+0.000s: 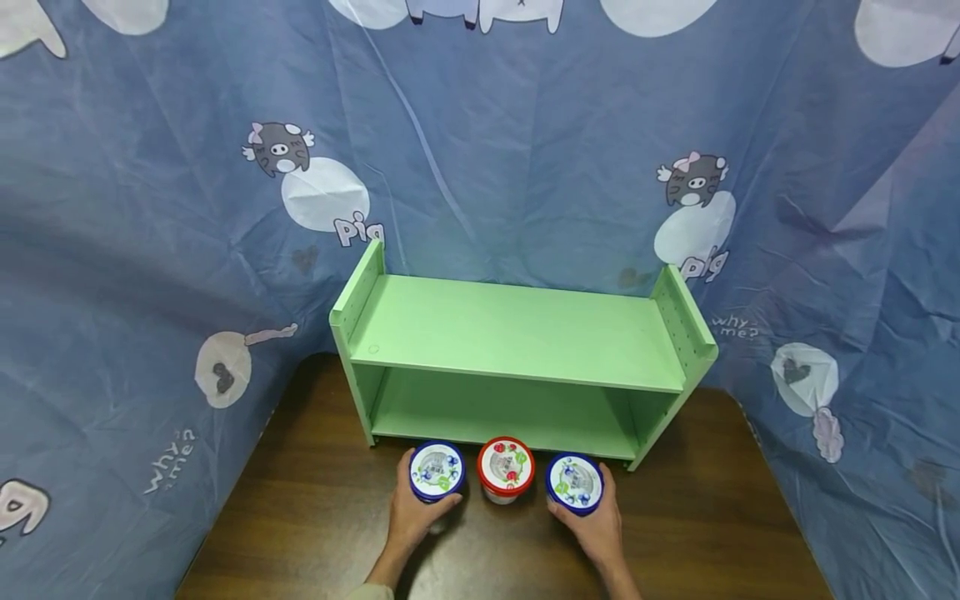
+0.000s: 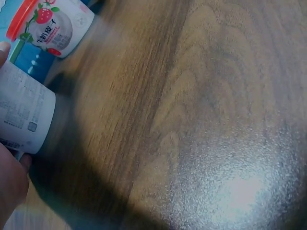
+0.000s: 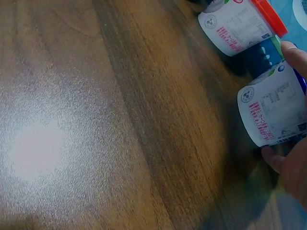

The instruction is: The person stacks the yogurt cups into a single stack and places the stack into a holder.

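Observation:
My left hand (image 1: pixel 410 510) grips a white tub with a blue-rimmed lid (image 1: pixel 437 471) printed with blueberries, thumb on the near side and fingers around the left. A matching blueberry tub (image 1: pixel 575 483) is held in my right hand (image 1: pixel 598 523), its fingers wrapping the right side. Between the two stands a red-lidded tub (image 1: pixel 505 467) with strawberries on it, touched by neither hand. In the left wrist view the held tub's printed white wall (image 2: pixel 24 108) shows beside the thumb. The right wrist view shows the other held tub's side (image 3: pixel 273 103) close over the table.
Right behind the tubs stands a green two-level shelf (image 1: pixel 517 329) with raised side panels. It sits on a dark brown wooden table (image 1: pixel 300 517). A blue curtain (image 1: pixel 510 167) with cartoon pigs hangs behind and along both sides.

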Demonstrator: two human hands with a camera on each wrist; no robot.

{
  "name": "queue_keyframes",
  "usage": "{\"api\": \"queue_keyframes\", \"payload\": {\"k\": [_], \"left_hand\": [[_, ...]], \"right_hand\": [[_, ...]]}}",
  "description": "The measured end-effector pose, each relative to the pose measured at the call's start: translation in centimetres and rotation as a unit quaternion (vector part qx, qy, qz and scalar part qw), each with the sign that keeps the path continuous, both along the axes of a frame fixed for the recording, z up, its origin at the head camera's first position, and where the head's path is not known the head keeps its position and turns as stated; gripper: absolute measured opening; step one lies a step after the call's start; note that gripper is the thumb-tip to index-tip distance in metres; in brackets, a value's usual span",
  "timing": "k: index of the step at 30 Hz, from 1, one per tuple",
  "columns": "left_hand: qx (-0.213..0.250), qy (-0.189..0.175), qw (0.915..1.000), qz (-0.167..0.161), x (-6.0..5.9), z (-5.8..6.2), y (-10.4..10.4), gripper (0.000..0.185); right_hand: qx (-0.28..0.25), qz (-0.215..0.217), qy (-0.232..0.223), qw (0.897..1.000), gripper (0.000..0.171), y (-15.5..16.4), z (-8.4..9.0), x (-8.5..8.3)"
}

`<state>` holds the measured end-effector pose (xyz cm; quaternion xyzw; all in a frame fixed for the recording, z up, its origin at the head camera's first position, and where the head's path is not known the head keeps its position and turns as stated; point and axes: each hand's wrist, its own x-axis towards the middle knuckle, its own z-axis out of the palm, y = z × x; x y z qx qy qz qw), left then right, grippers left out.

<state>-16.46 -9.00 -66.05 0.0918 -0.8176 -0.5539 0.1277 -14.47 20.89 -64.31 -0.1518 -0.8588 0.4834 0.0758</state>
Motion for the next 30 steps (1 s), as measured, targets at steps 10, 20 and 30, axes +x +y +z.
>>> {"api": "queue_keyframes", "payload": {"k": [10, 20, 30], "left_hand": [[0.011, 0.02, 0.9997, -0.001, 0.0, -0.4, 0.2, 0.113], [0.021, 0.016, 0.9996, 0.003, 0.1, -0.2, 0.2, 0.112], [0.024, 0.01, 0.9997, 0.003, 0.0, -0.7, 0.2, 0.112]], "right_hand": [[-0.009, -0.007, 0.016, 1.0, 0.114, 0.4, 0.5, -0.1], [0.002, -0.001, 0.032, 0.999, 0.113, 0.5, 2.8, -0.4], [-0.011, 0.009, 0.035, 0.999, 0.114, 0.4, 4.7, -0.9]]}}
